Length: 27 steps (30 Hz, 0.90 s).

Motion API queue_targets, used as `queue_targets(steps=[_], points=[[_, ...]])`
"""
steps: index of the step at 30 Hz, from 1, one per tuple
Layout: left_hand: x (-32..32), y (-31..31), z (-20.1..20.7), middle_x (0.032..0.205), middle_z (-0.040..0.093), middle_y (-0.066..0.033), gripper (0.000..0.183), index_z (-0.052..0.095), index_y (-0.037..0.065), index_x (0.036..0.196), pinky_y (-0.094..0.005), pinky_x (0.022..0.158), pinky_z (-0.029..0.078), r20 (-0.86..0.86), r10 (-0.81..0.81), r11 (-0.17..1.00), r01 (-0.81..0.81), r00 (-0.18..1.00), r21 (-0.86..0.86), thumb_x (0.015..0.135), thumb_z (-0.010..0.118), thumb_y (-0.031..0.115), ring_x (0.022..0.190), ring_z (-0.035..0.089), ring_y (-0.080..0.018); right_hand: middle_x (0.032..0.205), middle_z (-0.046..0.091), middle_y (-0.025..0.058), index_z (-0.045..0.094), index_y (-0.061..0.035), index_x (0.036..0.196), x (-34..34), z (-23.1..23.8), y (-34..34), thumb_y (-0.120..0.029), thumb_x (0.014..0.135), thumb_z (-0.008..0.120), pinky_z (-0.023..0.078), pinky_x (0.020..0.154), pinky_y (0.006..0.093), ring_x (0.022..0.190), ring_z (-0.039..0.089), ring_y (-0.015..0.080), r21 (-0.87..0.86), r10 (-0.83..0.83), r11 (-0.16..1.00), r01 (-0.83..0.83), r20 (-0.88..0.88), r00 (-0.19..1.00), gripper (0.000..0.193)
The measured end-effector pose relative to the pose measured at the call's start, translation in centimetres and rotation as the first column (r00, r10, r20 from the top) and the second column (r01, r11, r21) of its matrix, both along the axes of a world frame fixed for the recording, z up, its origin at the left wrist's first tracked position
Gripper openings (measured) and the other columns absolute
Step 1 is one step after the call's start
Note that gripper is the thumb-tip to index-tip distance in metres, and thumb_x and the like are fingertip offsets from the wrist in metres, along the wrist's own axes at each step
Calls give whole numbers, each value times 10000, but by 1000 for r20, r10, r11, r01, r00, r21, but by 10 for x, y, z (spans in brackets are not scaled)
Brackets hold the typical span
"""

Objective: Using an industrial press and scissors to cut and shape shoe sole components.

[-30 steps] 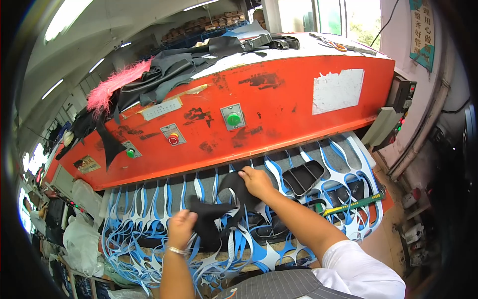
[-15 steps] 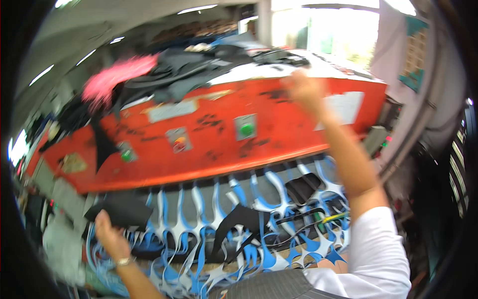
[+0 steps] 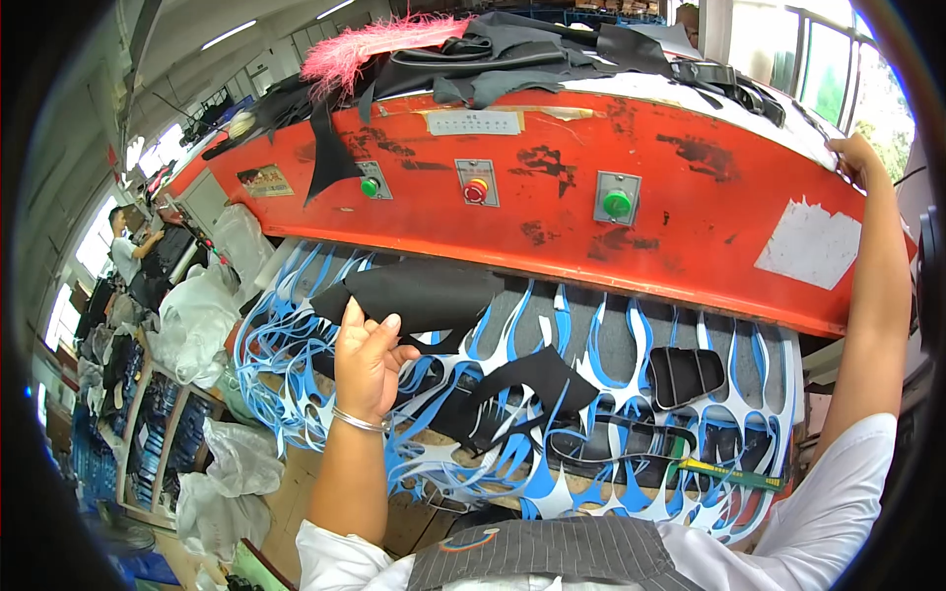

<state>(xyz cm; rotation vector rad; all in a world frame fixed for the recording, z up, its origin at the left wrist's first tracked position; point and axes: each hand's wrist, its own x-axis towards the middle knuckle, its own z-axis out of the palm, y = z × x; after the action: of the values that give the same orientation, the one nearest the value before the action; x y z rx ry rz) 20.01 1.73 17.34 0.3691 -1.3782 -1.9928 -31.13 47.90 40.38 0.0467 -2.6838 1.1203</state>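
My left hand [image 3: 370, 362] is closed, thumb against fingers, on the near edge of a black sheet piece [image 3: 424, 295] below the front of the red machine [image 3: 552, 236]. At the far right, my right arm stretches up to the machine's top. My right hand [image 3: 855, 160] has its fingers bent at the right end of that top, and what they hold, if anything, is too small to make out. Under the left hand lies a web of blue and white cut-out scraps [image 3: 473, 473]. A curved black piece [image 3: 542, 379] rests on the scraps, right of my left hand.
A rounded black frame [image 3: 687, 377], a long curved strip [image 3: 621, 455] and a yellow-green handled tool [image 3: 729, 474] lie on the scraps. Black sheets [image 3: 493, 59] and pink fringe [image 3: 384, 44] cover the machine's top. Plastic bags [image 3: 192, 320] stand left; a person [image 3: 126, 251] is farther off.
The view has swung, so the machine sits farther right and higher. My right hand has moved rightward along the machine's top to its end. My left hand is now closed on the black sheet's edge.
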Motion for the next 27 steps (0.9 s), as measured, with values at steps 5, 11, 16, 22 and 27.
queue_targets(steps=[5, 11, 16, 22, 27], points=[[12, 38, -16, 1093, 595, -82, 378, 443, 71, 1236, -301, 751, 493, -213, -116, 987, 137, 970, 89, 870, 497, -7, 937, 595, -173, 630, 543, 6, 618, -33, 861, 56, -7, 21, -159, 801, 623, 293, 432, 261, 481, 437, 81, -78, 83, 993, -90, -97, 992, 140], [12, 66, -29, 1169, 559, -114, 502, 409, 67, 1294, -369, 870, 505, -230, -231, 960, 260, 945, 104, 824, 536, -54, 1049, 577, -227, 658, 535, 20, 539, -18, 977, 192, -122, -12, -222, 858, 616, 390, 509, 217, 533, 500, 81, -376, 369, 704, -602, -531, 763, 249], [9, 76, -31, 1199, 554, -105, 563, 382, 85, 1338, -363, 869, 501, -192, -273, 960, 280, 943, 12, 814, 567, -6, 1072, 572, -239, 805, 604, 56, 539, -44, 878, 334, -216, -110, -142, 823, 651, 504, 566, 267, 617, 605, 121, -712, 776, 428, -556, -26, 631, 158], [14, 68, -44, 1236, 532, -103, 680, 322, 72, 1392, -358, 892, 494, -179, -379, 924, 383, 908, -14, 788, 626, -6, 1098, 561, -226, 960, 496, 51, 490, -65, 936, 415, -259, -185, -57, 793, 703, 410, 785, 263, 886, 507, 112, -926, 931, 33, -376, -108, 348, 256], [28, 66, -39, 1220, 530, -135, 760, 264, 22, 1398, -330, 972, 436, -57, -434, 899, 436, 899, 43, 755, 665, -39, 1130, 536, -209, 934, 497, 26, 472, -68, 928, 426, -269, -208, -40, 802, 689, 400, 763, 232, 854, 479, 81, -865, 882, 140, -481, -112, 457, 252]])
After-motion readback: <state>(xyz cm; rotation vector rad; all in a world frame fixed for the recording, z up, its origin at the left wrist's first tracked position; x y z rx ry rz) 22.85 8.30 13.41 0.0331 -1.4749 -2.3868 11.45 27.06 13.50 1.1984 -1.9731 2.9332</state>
